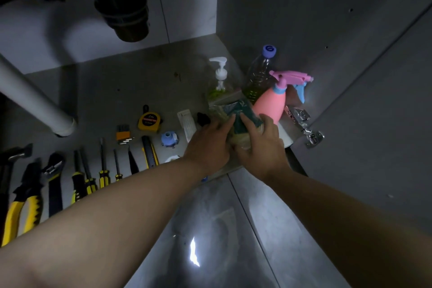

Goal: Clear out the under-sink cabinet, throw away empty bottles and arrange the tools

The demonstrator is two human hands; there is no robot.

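Both hands are in at the right end of the cabinet floor (140, 91), clamped on one thing. The left hand (208, 145) grips the left side of a clear sponge packet (242, 113), fingers curled onto it. The right hand (263, 142) holds the other side, fingers laid over the dark green pad inside. I can't tell whether the packet touches the floor.

Just behind the right hand's fingers stands the pink spray bottle (271, 103), upright, with a pink and blue trigger head. Behind that is a clear bottle (258, 77) with a purple cap and some yellow-green liquid at the bottom. To its left is a pump bottle (219, 82) with a white pump.

Left of the hands lie a white strip (187, 124) and a small black piece (202, 118), then a blue round fitting (169, 139). Next come a yellow tape measure (149, 120), an orange hex key set (122, 135) and a yellow-and-black utility knife (149, 152).

Further left, the tools lie side by side in a row: screwdrivers (102, 163), an adjustable wrench (55, 168), yellow-handled pliers (25, 194), and a hammer (14, 154) at the frame edge.

A white pipe (35, 100) slants down to the floor, a black drain pipe (126, 7) hangs overhead, and a metal hinge (304, 128) sits on the right wall.
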